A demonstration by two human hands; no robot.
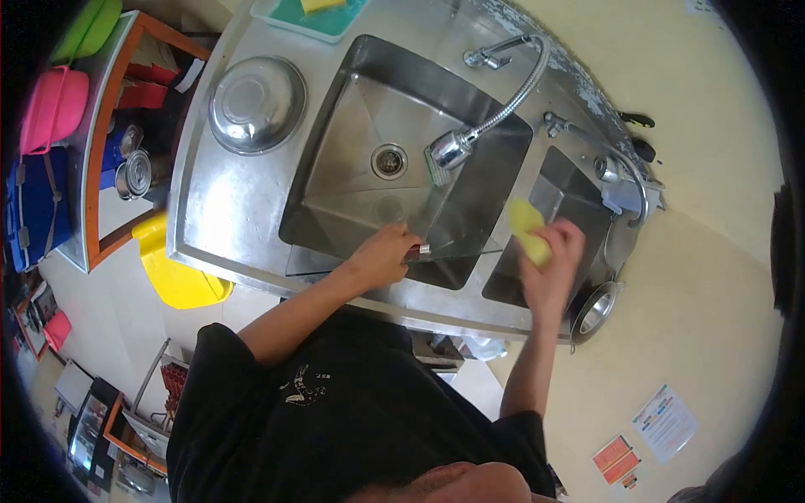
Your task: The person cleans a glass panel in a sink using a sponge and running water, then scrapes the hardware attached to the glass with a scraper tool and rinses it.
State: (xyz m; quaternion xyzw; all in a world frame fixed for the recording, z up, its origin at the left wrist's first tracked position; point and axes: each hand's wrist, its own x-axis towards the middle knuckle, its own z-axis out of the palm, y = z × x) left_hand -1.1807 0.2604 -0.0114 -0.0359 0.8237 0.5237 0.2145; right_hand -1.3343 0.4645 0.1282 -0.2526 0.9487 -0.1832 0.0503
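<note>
My left hand (387,258) is closed around the brown knob of what looks like a glass lid, a clear piece with a thin edge (470,254). It is over the near side of the large steel sink basin (335,180); the knob is partly hidden by my fingers. To the right, my right hand (555,251) grips a yellow sponge (528,225), slightly blurred, above the small basin (510,272). The sponge and the lid are apart. A flexible chrome faucet (453,148) hangs its head over the large basin, near the drain (389,162).
An upturned steel bowl (257,105) lies on the counter's left side. A teal tray (323,21) is at the back. A second faucet (608,168) stands by the small basin, and a strainer (595,312) hangs at the right edge. A yellow plastic item (180,272) is below left.
</note>
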